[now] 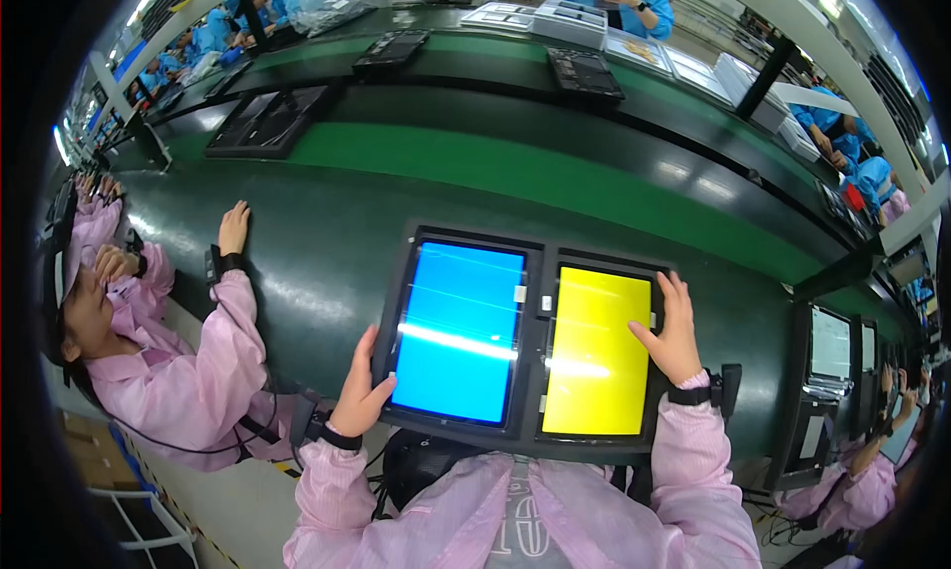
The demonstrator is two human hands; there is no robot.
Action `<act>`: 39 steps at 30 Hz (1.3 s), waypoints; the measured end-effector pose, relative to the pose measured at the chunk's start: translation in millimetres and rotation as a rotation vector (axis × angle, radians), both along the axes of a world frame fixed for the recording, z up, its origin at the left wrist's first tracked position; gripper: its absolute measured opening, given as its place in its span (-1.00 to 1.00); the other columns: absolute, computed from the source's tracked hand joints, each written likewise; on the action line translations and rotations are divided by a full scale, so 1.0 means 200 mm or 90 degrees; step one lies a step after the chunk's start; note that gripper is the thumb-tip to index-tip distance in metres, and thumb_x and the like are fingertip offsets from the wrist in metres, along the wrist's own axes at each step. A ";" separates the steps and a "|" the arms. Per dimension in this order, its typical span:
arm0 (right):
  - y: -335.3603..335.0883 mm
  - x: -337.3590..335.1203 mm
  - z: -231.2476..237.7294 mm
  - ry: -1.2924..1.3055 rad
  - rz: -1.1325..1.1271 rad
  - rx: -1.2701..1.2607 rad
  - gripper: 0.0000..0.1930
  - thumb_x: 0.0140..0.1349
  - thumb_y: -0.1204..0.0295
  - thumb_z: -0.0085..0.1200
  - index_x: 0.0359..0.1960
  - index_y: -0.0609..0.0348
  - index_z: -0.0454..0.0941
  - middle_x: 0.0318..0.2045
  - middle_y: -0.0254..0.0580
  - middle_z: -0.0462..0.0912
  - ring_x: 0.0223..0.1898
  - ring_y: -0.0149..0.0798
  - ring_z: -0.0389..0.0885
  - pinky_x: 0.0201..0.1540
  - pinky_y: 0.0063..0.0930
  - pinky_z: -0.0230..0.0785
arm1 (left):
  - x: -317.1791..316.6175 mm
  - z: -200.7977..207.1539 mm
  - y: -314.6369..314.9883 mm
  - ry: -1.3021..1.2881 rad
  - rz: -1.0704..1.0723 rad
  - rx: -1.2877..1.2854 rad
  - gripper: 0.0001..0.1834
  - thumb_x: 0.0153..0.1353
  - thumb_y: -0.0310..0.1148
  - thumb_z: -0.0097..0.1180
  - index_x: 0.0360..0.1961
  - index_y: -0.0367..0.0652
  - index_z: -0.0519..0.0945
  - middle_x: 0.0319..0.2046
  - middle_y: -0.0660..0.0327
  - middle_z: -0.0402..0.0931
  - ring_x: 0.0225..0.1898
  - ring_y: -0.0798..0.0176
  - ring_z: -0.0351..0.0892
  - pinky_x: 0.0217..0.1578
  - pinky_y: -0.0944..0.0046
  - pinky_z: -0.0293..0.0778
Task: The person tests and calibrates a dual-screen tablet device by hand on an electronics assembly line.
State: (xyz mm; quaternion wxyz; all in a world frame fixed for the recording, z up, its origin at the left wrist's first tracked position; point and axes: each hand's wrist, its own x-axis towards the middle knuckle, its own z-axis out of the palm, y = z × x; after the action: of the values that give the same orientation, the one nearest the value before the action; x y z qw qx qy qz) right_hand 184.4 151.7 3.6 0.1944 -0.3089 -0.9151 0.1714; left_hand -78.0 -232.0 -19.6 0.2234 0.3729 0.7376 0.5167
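Note:
A black two-bay tray (532,376) lies on the dark green bench in front of me, its near edge toward my body. In its left bay sits a tablet (456,311) with a lit blue screen, and in its right bay a second tablet (597,321) shows yellow. My left hand (361,395) grips the tray's left side, thumb over the rim by the blue tablet's lower corner. On the opposite side my right hand (676,333) holds the right rim, its thumb reaching over the yellow tablet's edge. The fingertips under the rim are partly hidden.
A co-worker's arm (235,292) rests on the bench at left. Another black tray (265,123) lies farther back at left. Open devices (584,74) and white boxes (570,22) stand on the far line. More trays (828,356) are at right.

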 end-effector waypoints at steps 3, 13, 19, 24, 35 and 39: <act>-0.03 0.08 -0.03 0.059 0.001 -0.086 -0.16 0.05 0.28 0.27 0.35 0.15 0.09 0.36 0.16 0.05 0.37 0.19 0.03 0.37 -0.09 -0.04 | -0.03 -0.04 0.00 0.040 -0.019 -0.016 -0.17 0.15 -0.54 0.03 0.39 -0.40 -0.11 0.35 -0.14 0.00 0.39 0.00 0.02 0.35 0.18 -0.06; -0.14 0.30 -0.19 0.464 -0.057 -0.472 -0.33 0.22 0.62 -0.14 0.40 0.11 0.02 0.30 0.02 0.22 0.33 -0.11 0.19 0.36 -0.31 -0.04 | 0.02 -0.05 -0.01 -0.048 0.153 0.189 -0.39 0.25 -0.52 -0.02 0.32 -0.31 0.12 0.15 -0.05 0.31 0.18 0.09 0.32 0.22 0.18 0.18; -0.21 -0.10 -0.20 0.404 -0.037 -0.435 -0.32 0.18 0.76 -0.24 0.39 0.09 0.07 0.34 0.02 0.16 0.38 -0.12 0.11 0.38 -0.32 -0.09 | 0.03 -0.24 -0.41 0.010 0.382 0.205 -0.87 0.29 -0.46 0.00 -0.21 -0.29 0.51 -0.51 0.31 0.44 -0.50 0.47 0.35 -0.43 0.42 0.32; -0.30 -0.56 -0.21 0.438 0.041 -0.412 -0.35 0.18 0.78 -0.26 0.36 0.19 0.09 0.34 -0.01 0.14 0.38 -0.12 0.10 0.39 -0.34 -0.10 | 0.22 -0.48 -0.62 -0.007 0.352 -0.072 -0.78 0.21 -0.33 0.15 -0.21 -0.27 0.54 -0.45 0.13 0.59 -0.42 0.27 0.59 -0.36 0.29 0.47; -0.75 -1.21 -0.28 0.314 0.208 -0.330 -0.33 0.31 0.37 -0.08 0.41 0.20 -0.05 0.41 0.17 -0.14 0.44 0.10 -0.22 0.42 -0.17 -0.31 | 0.58 -0.88 -0.69 -0.214 0.187 -0.157 -0.55 0.40 -0.15 -0.23 0.16 -0.17 0.44 0.20 0.02 0.34 0.28 -0.03 0.19 0.31 0.15 0.01; -0.75 -1.18 -0.22 0.231 0.502 -0.452 -0.30 0.33 0.27 -0.09 0.44 0.09 -0.10 0.43 0.23 -0.19 0.45 0.13 -0.20 0.42 -0.10 -0.37 | 0.59 -0.51 -0.50 -0.204 0.182 -0.168 -0.52 0.32 -0.10 -0.04 0.15 -0.16 0.46 0.18 0.03 0.39 0.23 0.06 0.34 0.23 0.18 0.20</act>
State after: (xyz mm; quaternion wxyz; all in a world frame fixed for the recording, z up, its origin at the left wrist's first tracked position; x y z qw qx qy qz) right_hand -51.3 2.6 -41.1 0.1542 0.0445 -0.7994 0.5790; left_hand 40.2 -332.5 -121.0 0.3087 0.1461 0.7991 0.4947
